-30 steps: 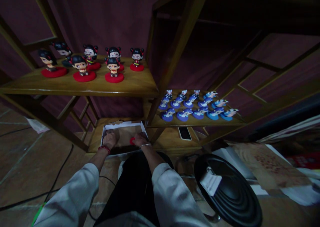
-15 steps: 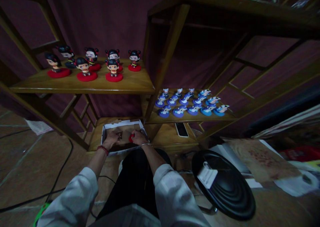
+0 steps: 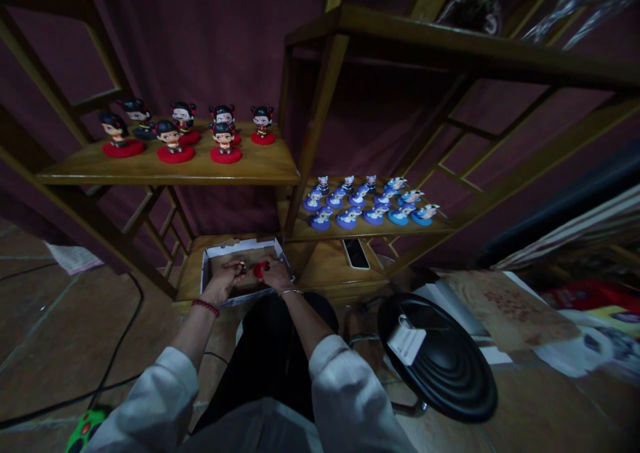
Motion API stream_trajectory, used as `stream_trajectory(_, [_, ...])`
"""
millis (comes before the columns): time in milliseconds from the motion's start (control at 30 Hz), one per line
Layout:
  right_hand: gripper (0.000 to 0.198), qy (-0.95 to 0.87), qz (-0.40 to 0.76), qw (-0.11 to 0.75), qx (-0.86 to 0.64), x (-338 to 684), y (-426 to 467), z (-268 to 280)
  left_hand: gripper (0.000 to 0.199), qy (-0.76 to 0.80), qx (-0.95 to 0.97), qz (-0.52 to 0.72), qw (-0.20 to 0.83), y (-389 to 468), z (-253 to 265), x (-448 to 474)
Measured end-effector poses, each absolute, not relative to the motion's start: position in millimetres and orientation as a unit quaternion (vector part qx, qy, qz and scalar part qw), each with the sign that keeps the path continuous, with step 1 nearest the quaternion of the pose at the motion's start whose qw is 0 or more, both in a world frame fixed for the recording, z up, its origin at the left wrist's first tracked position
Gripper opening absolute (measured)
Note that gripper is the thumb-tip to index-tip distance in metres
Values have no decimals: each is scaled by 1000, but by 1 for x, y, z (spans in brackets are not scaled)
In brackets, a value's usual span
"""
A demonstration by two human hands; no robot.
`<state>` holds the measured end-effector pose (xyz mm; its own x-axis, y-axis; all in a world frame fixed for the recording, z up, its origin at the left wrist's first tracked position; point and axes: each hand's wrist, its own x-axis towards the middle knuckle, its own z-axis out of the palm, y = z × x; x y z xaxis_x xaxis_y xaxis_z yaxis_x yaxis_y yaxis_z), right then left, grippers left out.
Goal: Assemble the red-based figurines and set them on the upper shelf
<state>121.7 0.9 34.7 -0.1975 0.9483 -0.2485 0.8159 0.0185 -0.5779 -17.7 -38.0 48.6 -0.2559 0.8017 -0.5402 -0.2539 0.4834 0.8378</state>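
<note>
Over a shallow white-rimmed cardboard box (image 3: pixel 205 270) on the bottom shelf, both hands are closed. My left hand (image 3: pixel 226 280) pinches a small dark and skin-toned figurine part (image 3: pixel 243 267); its details are too small to make out. My right hand (image 3: pixel 276 274) grips a round red base (image 3: pixel 259 270) just to the right of it. A narrow gap seems to lie between the two pieces. Black-haired figurines on red bases, such as one seated figurine (image 3: pixel 225 145), stand on the shelf above the box.
Several purple- and blue-based figurines (image 3: pixel 349 217) fill the right shelf (image 3: pixel 445 228). Below them a phone (image 3: pixel 357 254) lies on the wood. A black round stool (image 3: pixel 450 366) with a white tag stands at my right. Cables (image 3: pixel 123 340) and a green object (image 3: pixel 86 428) are on the left floor.
The red base in my right hand has shifted slightly left, turning more of its flat face into view. The camera view has moved a little; both hands stay over the box.
</note>
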Motion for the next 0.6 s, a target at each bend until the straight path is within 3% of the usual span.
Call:
stream_trajectory(233, [36, -674, 380, 174, -609, 129, -11, 45, 25, 604, 204, 509, 578, -51, 64, -7])
stream_trajectory(600, [33, -671, 361, 264, -592, 145, -34, 64, 15, 546, 201, 539, 609, -68, 78, 9])
